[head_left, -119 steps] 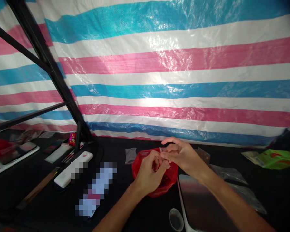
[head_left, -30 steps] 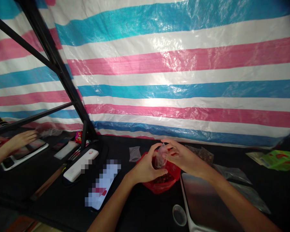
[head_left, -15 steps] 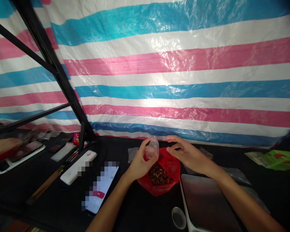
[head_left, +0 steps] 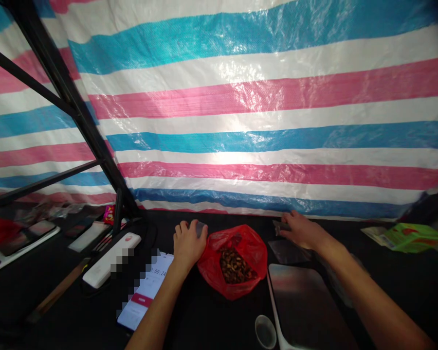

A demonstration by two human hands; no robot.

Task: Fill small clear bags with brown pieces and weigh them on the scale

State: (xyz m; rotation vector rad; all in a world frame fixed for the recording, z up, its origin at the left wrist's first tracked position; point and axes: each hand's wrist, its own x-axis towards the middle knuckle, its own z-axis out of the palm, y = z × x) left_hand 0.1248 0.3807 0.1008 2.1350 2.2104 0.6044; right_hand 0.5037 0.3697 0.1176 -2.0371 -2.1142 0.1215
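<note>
An opened red plastic bag [head_left: 257, 248] stands on the black table, with brown dried pieces [head_left: 235, 266] inside. Just left of it, my left hand [head_left: 189, 244] rests low with bent fingers. A bit of clear plastic bag [head_left: 201, 228] shows between its thumb and index finger. Beyond the red bag on the right, my right hand [head_left: 302, 230] pinches the edge of a small clear plastic bag [head_left: 282, 226] at the table's back. Another flat clear bag [head_left: 290, 251] lies under that wrist. The fingertips of both hands are partly hidden.
A flat device with a dark top [head_left: 310, 301] and a small round cup [head_left: 265, 332] sit in front at right. On the left lie a lit phone [head_left: 146, 291], a white power strip [head_left: 111, 260] and a black frame post [head_left: 83, 131]. A green packet [head_left: 414, 238] lies far right.
My hands have parted from above the red bag. The left, which held up a clear bag, has moved left and down; the right has moved right to the table's back.
</note>
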